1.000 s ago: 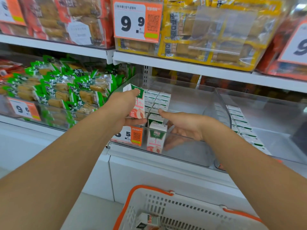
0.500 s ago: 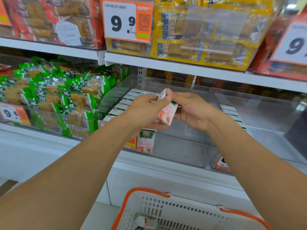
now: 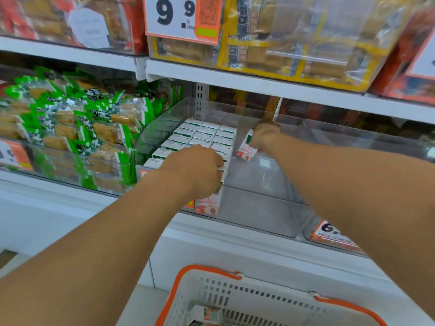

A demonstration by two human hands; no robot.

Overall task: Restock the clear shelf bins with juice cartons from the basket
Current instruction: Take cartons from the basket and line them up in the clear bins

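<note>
My right hand (image 3: 264,134) holds a white, green and pink juice carton (image 3: 246,150), tilted, inside the clear shelf bin (image 3: 259,205), just right of the rows of cartons (image 3: 204,136) standing there. My left hand (image 3: 196,171) rests curled on the front cartons of those rows; whether it grips one I cannot tell. One front carton (image 3: 208,204) shows through the bin's front wall. The white basket with an orange rim (image 3: 235,300) sits below, with a carton (image 3: 209,315) lying in it.
Green snack packs (image 3: 70,128) fill the bin to the left. A second clear bin (image 3: 367,147) stands at the right. The shelf above carries yellow (image 3: 294,48) and red (image 3: 47,17) packs and a 9.9 price tag (image 3: 181,17).
The carton passed from my left hand to my right hand, which carried it deeper into the bin. My left hand dropped onto the front cartons.
</note>
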